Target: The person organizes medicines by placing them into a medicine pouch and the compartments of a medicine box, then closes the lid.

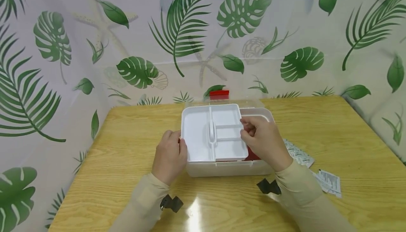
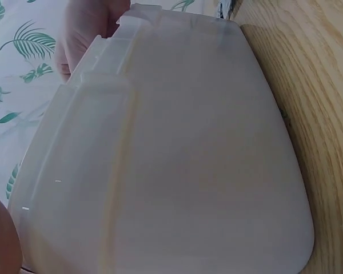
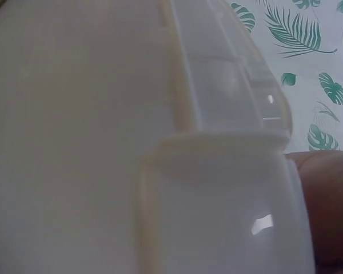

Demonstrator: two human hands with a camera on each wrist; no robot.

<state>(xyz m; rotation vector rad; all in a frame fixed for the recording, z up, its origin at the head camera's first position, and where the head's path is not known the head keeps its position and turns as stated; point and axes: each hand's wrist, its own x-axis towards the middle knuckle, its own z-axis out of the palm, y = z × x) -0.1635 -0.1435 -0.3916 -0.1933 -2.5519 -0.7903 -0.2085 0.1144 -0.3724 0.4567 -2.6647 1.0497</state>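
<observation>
A white divided tray (image 1: 197, 133) with a raised centre handle (image 1: 211, 131) sits tilted over the mouth of a whitish plastic box (image 1: 228, 170). At the tray's left edge, my left hand (image 1: 170, 156) grips with the thumb on the near side. My right hand (image 1: 263, 140) pinches the tray's right edge between thumb and curled fingers. Something red (image 1: 252, 155) shows inside the box, mostly covered by the tray. In the left wrist view the box's front wall (image 2: 206, 142) fills most of the picture; the right wrist view shows its rim and latch piece (image 3: 228, 200) close up.
Behind the box its clear lid (image 1: 247, 102) stands folded back, with a red latch (image 1: 219, 94). To the right on the wooden table (image 1: 127, 129) lie a silvery blister pack (image 1: 299, 153) and small white packets (image 1: 330, 182). A leaf-printed cloth (image 1: 203, 48) hangs behind.
</observation>
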